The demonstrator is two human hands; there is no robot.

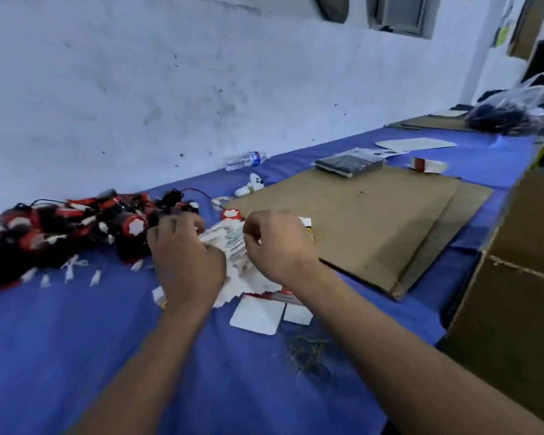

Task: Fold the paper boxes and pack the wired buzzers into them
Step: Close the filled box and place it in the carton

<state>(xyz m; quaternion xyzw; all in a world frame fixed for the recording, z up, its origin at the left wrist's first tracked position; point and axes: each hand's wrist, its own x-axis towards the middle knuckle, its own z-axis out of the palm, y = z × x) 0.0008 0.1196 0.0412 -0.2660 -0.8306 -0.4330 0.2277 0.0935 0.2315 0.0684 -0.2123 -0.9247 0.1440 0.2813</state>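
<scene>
A pile of red and black wired buzzers [60, 230] lies at the left of the blue table [76, 340]. A stack of flat white and red paper boxes [242, 265] sits in the middle, under both hands. My left hand [186, 262] has curled fingers on the stack's left side, near the buzzers. My right hand [277, 246] grips the stack's right edge with curled fingers. One flat box blank [258, 315] lies loose in front of the stack. The picture is blurred, so the exact finger contact is unclear.
Brown cardboard sheets [374, 221] lie to the right. Behind them are a dark packet [349, 163], a folded red and white box [427, 164], a water bottle [245, 160] and a white tool [252, 185]. Big cartons [515, 293] stand at the right edge.
</scene>
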